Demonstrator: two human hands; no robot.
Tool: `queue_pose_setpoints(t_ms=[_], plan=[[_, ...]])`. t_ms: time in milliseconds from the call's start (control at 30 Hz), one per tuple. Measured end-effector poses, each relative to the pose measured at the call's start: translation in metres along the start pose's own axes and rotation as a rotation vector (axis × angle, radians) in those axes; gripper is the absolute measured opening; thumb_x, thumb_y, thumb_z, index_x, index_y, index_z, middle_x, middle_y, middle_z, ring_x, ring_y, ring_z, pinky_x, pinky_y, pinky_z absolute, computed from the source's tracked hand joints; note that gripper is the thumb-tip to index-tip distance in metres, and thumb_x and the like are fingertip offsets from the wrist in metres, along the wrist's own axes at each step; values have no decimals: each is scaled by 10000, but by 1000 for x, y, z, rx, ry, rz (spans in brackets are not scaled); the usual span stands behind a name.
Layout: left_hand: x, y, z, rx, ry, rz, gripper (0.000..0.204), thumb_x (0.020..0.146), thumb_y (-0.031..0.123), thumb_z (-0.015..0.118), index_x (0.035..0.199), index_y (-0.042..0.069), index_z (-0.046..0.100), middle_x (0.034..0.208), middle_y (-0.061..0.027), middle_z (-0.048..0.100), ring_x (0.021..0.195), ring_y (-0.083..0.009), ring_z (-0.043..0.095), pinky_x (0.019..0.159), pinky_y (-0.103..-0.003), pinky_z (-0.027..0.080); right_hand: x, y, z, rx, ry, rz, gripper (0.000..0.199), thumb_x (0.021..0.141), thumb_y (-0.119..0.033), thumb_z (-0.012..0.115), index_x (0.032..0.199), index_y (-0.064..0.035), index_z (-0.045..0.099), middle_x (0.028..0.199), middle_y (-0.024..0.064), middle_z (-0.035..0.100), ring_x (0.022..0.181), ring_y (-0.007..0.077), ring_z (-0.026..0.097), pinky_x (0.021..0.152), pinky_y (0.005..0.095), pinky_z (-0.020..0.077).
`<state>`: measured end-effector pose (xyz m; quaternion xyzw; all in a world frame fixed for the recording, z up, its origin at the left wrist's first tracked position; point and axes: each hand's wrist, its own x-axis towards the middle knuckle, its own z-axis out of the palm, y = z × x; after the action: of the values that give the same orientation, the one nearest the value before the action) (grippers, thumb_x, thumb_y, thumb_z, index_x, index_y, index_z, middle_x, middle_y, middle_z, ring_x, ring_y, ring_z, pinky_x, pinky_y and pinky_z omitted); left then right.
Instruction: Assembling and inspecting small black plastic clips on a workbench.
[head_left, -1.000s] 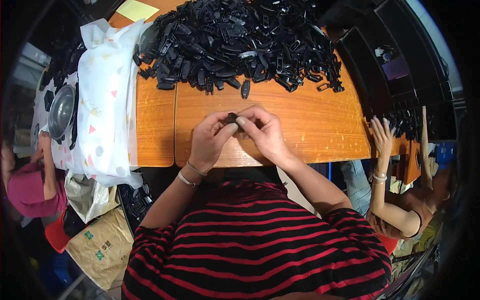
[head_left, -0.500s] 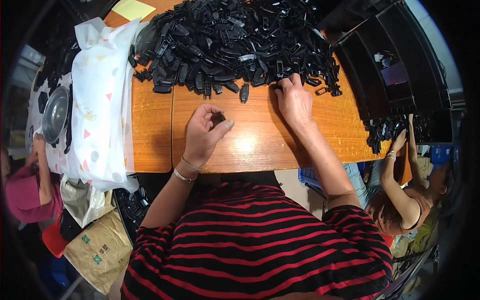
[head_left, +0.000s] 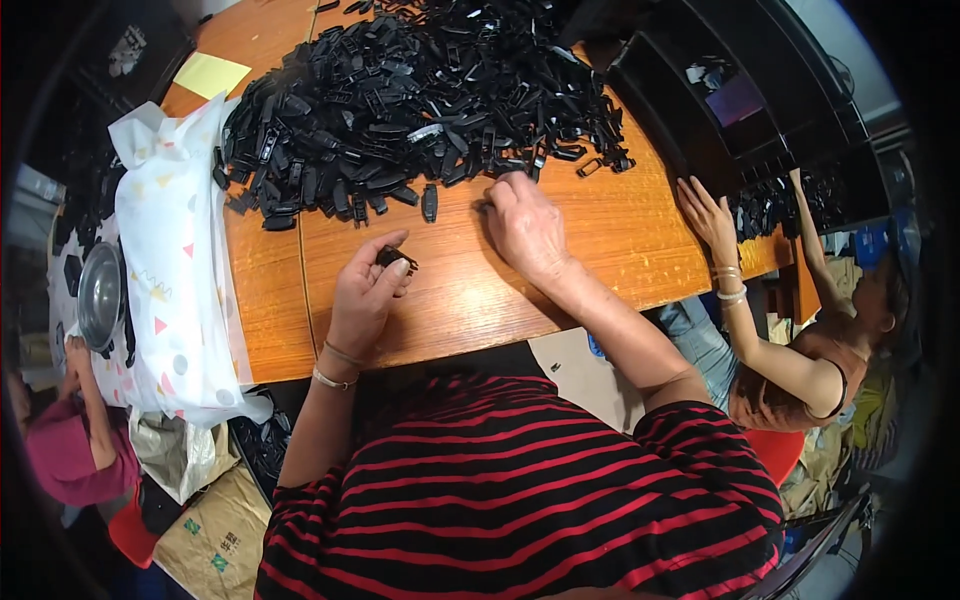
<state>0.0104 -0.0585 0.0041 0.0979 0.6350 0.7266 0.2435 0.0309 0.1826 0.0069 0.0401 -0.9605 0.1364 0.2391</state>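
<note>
My left hand (head_left: 365, 285) is closed, pinching a small black plastic piece (head_left: 391, 257) between thumb and fingers above the wooden table (head_left: 450, 300). Beyond it lies a large heap of black plastic parts (head_left: 370, 140), many of them long and rounded like clip or casing halves. One such part (head_left: 429, 203) lies at the heap's near edge, between my two hands. My right hand (head_left: 527, 228) rests at that same edge with its fingers curled down. Something dark shows by its fingertips, but the back of the hand hides what it is.
A patterned white plastic bundle (head_left: 170, 270) lies along the table's left side, beside a metal bowl (head_left: 101, 297). Yellow paper (head_left: 211, 75) is at the back left. To the right stands a black bin (head_left: 740, 90); a co-worker's hand (head_left: 710, 215) is near it. Another person sits at far left.
The view has shifted. My right hand has drawn back slightly from the heap, and the black piece in my left hand shows more fully. The right co-worker's hand has come onto the table edge.
</note>
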Motion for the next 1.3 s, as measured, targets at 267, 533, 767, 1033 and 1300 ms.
queue_pose_setpoints(t_ms=[267,533,767,1033,1300], plan=[[4,-4,8,-207,16,13,334,908,11,588,1235,-35,532,866,-14,591,700,-61,536,642,-191,450,9,-58,20,307,-106,-17,127,849,-93,652,931,-31,578,791,172,635,707,363,643,590,426,511],[5,-1,-1,-372,175,99,217,880,31,661,1080,-13,592,838,-9,636,684,-49,581,613,-176,474,4,-87,4,767,-205,176,251,926,-47,603,1175,-14,603,921,102,682,722,154,635,665,277,512],[2,-16,-8,-477,40,127,244,911,63,636,1134,-25,589,888,-39,661,729,-78,620,672,-185,500,-6,-84,3,1235,-341,372,322,949,11,562,1268,-24,584,987,37,658,817,80,615,738,212,511],[-2,-7,-10,-347,104,140,262,920,39,616,1169,-29,573,926,-37,648,759,-74,617,682,-186,498,-2,-79,-3,1012,-223,357,270,899,17,639,1169,7,620,968,44,657,831,92,630,722,224,524],[-5,2,-6,-191,99,246,242,920,31,616,1150,-34,575,888,-22,642,731,-46,593,651,-178,483,2,-93,-2,864,-70,174,233,814,2,717,1040,7,663,911,99,629,712,155,663,602,249,534]])
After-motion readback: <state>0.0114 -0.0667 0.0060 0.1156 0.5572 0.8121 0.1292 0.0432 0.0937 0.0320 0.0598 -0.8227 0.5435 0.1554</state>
